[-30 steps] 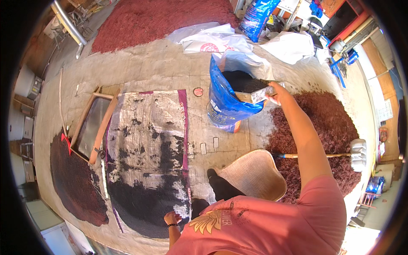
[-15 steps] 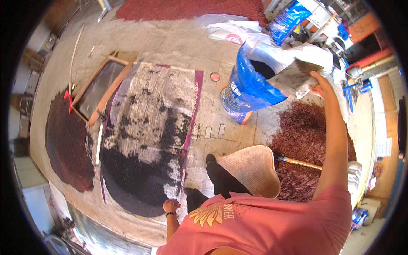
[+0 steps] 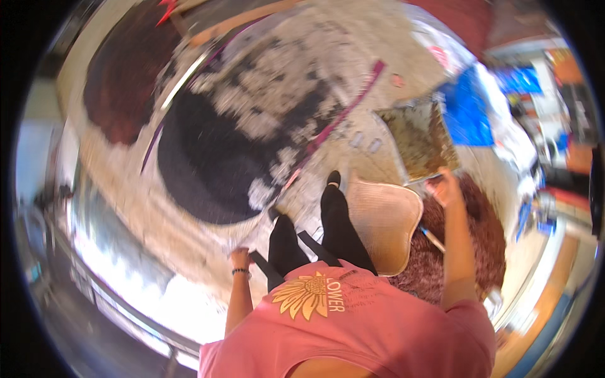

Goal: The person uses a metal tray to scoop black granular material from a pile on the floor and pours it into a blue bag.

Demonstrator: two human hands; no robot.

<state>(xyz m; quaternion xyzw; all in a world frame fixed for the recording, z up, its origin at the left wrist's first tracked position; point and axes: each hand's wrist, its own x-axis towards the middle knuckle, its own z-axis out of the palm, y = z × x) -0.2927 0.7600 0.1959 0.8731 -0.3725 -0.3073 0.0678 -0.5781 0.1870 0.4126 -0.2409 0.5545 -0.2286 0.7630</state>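
My right hand (image 3: 446, 188) is closed on the near edge of a square metal dustpan (image 3: 421, 140), its inner face stained brown. The pan is held out ahead to the right, in front of a blue sack (image 3: 467, 107) that it partly hides. My left hand (image 3: 239, 257) hangs low at my left side, a dark bracelet at its wrist; motion smears its fingers. Ahead of it, dark black granular material (image 3: 208, 160) lies heaped on a pale, smudged sheet (image 3: 268, 110) with a purple edge.
A reddish-brown heap (image 3: 129, 75) lies at the far left. Beside my right foot is a tan mat (image 3: 381, 220), next to a reddish fibrous heap (image 3: 435, 264) with a wooden handle (image 3: 432, 239) across it. White sacks (image 3: 504, 129) and clutter line the right side.
The dustpan has come away from the sack's mouth, down and nearer to me, and its inner face now shows. My view has swung, shifting the floor sheet upward in the picture.
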